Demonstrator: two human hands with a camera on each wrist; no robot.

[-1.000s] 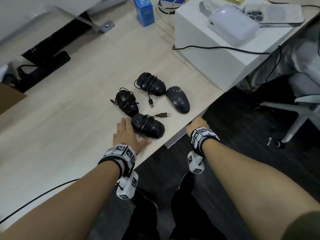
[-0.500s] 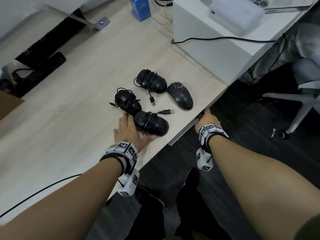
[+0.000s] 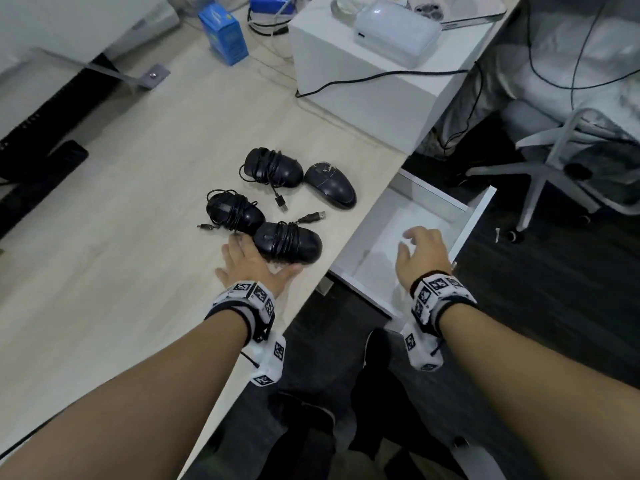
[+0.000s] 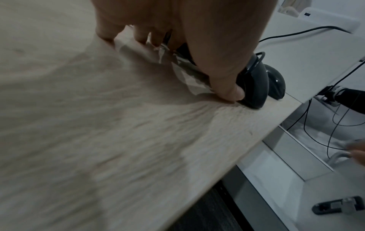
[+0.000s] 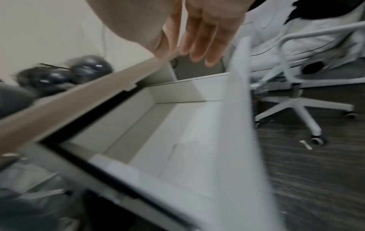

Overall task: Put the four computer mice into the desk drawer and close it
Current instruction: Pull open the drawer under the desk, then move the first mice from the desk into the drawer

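My left hand [image 3: 250,266] lies flat on the desk [image 3: 114,244] close to its front edge, fingers straight and thumb spread, touching the nearest mouse [image 3: 288,241] without gripping it. The four black mice sit together near that edge: behind the nearest one are a second cord-wrapped mouse [image 3: 235,211], a third [image 3: 273,168], and a plain mouse [image 3: 330,185] just beside the third. My right hand [image 3: 423,252] hovers released, fingers loosely extended and holding nothing, over the white drawer [image 3: 471,223], which stands pulled out from under the front edge
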